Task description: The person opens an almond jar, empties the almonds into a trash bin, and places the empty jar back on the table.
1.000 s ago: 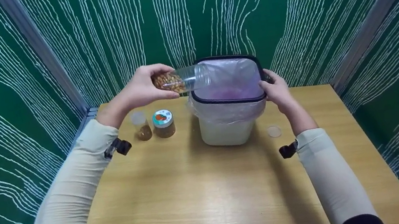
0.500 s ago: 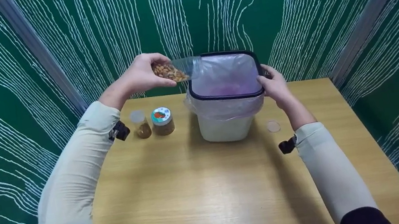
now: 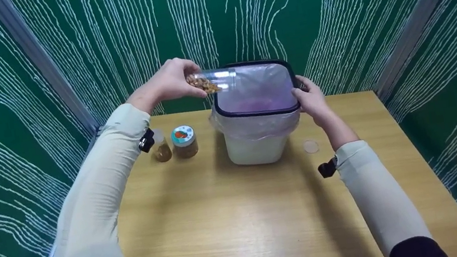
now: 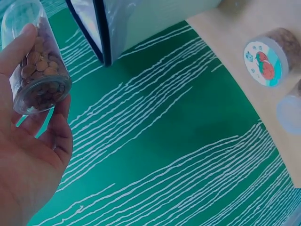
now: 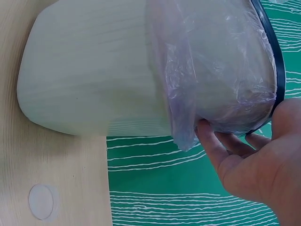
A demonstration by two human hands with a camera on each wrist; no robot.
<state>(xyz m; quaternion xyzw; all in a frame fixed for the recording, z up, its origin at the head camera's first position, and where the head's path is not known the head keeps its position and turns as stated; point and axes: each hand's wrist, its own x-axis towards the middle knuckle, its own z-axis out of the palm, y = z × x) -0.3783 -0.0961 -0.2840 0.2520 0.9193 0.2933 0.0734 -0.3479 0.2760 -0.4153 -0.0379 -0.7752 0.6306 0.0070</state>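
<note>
My left hand (image 3: 176,79) grips a clear jar (image 3: 224,74) of brown nuts, tipped nearly level with its mouth over the left rim of a bin. Seen in the left wrist view, the nuts (image 4: 43,63) lie towards the jar's base, between thumb and fingers of the hand (image 4: 35,155). The cream bin (image 3: 256,149) has a black rim (image 3: 260,112) and a pale purple liner bag. At its right side my right hand (image 3: 311,97) holds the rim; in the right wrist view, that hand's (image 5: 258,165) fingers lie against the bagged outside (image 5: 225,80).
Left of the bin stand a jar with a tomato-patterned lid (image 3: 183,135) and a slimmer jar (image 3: 162,151) with a pale lid. A clear round disc (image 3: 311,146) lies right of the bin on the wooden table (image 3: 224,220). Green walls with white lines surround the table.
My left hand has risen and shifted right with the jar. The nuts lie somewhat closer to its mouth. My right hand stays at the rim.
</note>
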